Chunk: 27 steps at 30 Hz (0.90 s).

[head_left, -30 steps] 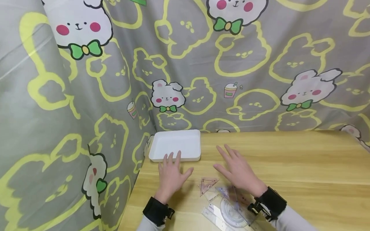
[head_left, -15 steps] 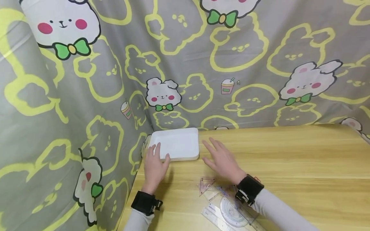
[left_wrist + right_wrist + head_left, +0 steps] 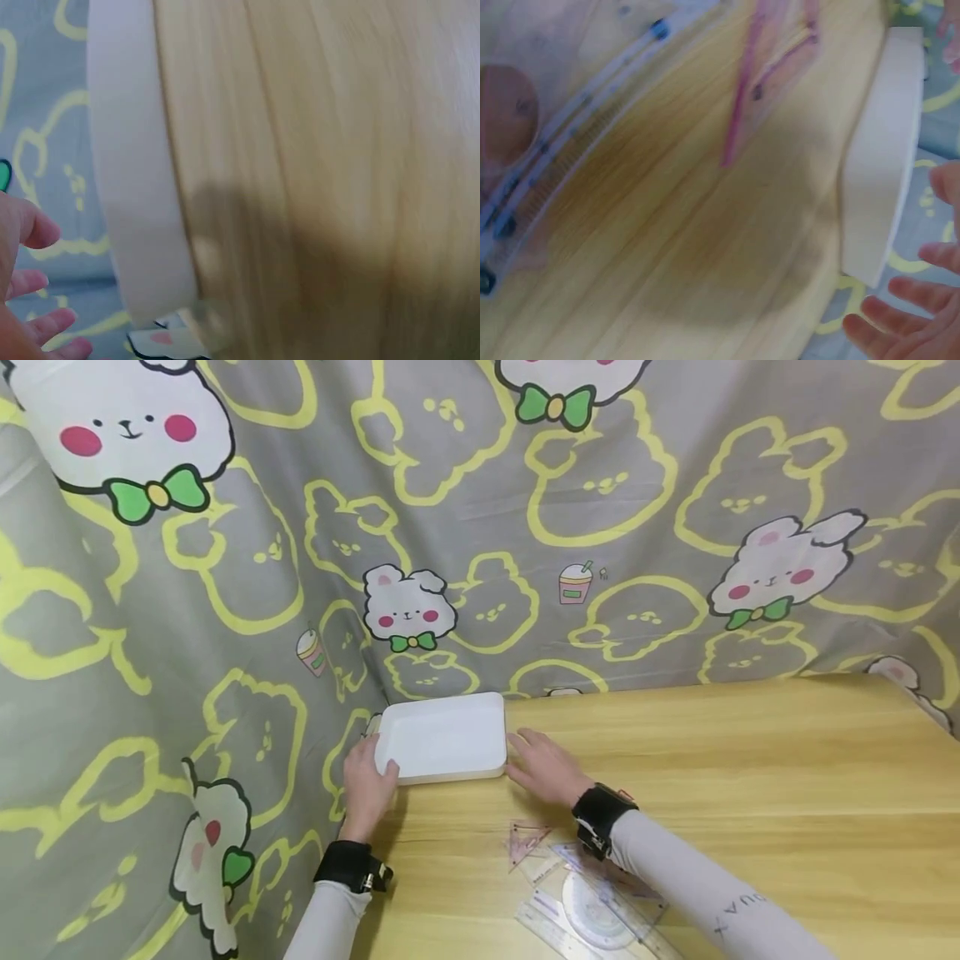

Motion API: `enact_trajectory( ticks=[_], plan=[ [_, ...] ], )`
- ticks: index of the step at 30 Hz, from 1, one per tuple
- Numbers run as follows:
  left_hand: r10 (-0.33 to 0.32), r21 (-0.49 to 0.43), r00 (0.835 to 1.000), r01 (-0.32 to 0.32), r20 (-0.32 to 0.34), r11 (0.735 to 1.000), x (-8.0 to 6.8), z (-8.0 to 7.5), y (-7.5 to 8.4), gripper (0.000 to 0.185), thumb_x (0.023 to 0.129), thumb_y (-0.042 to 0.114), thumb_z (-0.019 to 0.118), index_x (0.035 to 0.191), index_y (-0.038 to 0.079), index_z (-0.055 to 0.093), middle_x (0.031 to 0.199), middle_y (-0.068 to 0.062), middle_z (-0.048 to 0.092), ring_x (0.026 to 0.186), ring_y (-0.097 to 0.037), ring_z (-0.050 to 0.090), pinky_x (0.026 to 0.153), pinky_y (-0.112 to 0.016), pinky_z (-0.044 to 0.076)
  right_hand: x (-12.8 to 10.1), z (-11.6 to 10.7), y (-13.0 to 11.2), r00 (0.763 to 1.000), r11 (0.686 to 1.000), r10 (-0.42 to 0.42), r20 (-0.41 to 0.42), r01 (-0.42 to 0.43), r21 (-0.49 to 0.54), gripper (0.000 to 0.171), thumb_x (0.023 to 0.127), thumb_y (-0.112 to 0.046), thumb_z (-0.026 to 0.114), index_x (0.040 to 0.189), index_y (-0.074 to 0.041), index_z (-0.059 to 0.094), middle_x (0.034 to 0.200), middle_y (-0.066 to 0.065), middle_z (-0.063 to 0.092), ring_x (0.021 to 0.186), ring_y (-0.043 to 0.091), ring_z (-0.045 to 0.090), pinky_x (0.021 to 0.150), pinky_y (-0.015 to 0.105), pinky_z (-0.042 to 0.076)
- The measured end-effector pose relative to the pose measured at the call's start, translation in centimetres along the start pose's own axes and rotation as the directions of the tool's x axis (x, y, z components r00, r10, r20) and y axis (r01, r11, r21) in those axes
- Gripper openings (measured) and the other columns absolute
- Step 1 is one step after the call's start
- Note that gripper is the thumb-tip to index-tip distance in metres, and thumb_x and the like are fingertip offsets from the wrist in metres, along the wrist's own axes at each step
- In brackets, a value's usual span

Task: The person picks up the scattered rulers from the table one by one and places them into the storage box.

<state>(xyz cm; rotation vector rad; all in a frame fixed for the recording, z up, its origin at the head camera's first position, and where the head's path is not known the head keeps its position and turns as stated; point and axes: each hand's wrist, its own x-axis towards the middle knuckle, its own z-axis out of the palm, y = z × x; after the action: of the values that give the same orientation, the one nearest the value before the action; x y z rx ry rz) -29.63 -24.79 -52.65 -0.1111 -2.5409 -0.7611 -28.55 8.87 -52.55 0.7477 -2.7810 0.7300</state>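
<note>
A shallow white tray [image 3: 442, 739] stands at the table's back left, against the curtain. My left hand [image 3: 367, 785] is at its left front corner, thumb near the front rim and fingers along the left end. At the opposite end, my right hand [image 3: 546, 768] has its fingertips beside the tray's right side. Both wrist views show spread, loosely bent fingers close to the white wall; whether they touch it, I cannot tell. Below my right forearm lie a pink set square [image 3: 522, 845], a clear protractor [image 3: 596, 914] and a straight ruler [image 3: 546, 928], overlapping other clear pieces.
A grey curtain [image 3: 480, 527] with yellow outlines and white rabbits hangs behind the table and along its left side. The wooden table [image 3: 750, 777] stretches to the right. Black straps with small cameras circle both wrists.
Both hands have moved to the tray's ends: the left went leftward from its front, the right leftward from above the drawing tools. The head view has shifted slightly. The tray stays in place.
</note>
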Motion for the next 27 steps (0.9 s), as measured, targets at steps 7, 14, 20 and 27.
enact_trajectory(
  ticks=[7,14,20,27],
  plan=[
    [-0.153,-0.037,0.968,0.163,0.201,0.986,0.6,-1.2,-1.8,0.073,0.090,0.008,0.070,0.153,-0.010,0.039,0.155,-0.037,0.039,0.145,-0.054,0.035,0.119,-0.065,0.029,2.3,1.1,-0.3,0.997,0.987,0.035,-0.062,-0.025,0.159,0.056,0.106,-0.014,0.055,0.152,0.012,0.039,0.150,0.035,0.048,0.135,0.048,0.053,0.114,0.055,0.042],
    [-0.244,-0.104,0.901,0.298,0.358,0.949,0.9,-0.5,-2.9,0.083,0.090,-0.002,0.059,0.161,-0.011,0.018,0.166,-0.035,0.019,0.155,-0.049,0.018,0.125,-0.060,0.019,3.6,2.3,-0.7,0.978,0.934,0.183,-0.103,-0.140,0.328,0.067,0.097,-0.002,0.060,0.152,0.021,0.028,0.154,0.042,0.038,0.144,0.052,0.041,0.120,0.058,0.033],
    [-0.236,-0.150,0.895,0.311,0.379,0.939,0.4,1.5,-3.1,0.077,0.087,-0.010,0.038,0.160,-0.014,0.013,0.168,-0.036,0.011,0.158,-0.049,0.001,0.126,-0.061,0.008,4.0,2.9,-1.4,0.939,0.850,0.345,-0.019,-0.303,0.431,0.065,0.097,-0.003,0.056,0.150,0.023,0.029,0.125,0.044,0.061,0.114,0.050,0.064,0.112,0.052,0.045],
    [-0.162,-0.108,0.945,0.200,0.285,0.974,0.6,3.1,-2.5,0.068,0.087,-0.012,0.037,0.152,-0.024,0.021,0.155,-0.047,0.027,0.152,-0.057,0.014,0.125,-0.064,0.009,4.3,3.3,-1.3,0.908,0.808,0.416,0.049,-0.394,0.437,0.070,0.088,0.011,0.052,0.153,0.022,0.026,0.155,0.040,0.038,0.146,0.046,0.041,0.120,0.053,0.033]
  ],
)
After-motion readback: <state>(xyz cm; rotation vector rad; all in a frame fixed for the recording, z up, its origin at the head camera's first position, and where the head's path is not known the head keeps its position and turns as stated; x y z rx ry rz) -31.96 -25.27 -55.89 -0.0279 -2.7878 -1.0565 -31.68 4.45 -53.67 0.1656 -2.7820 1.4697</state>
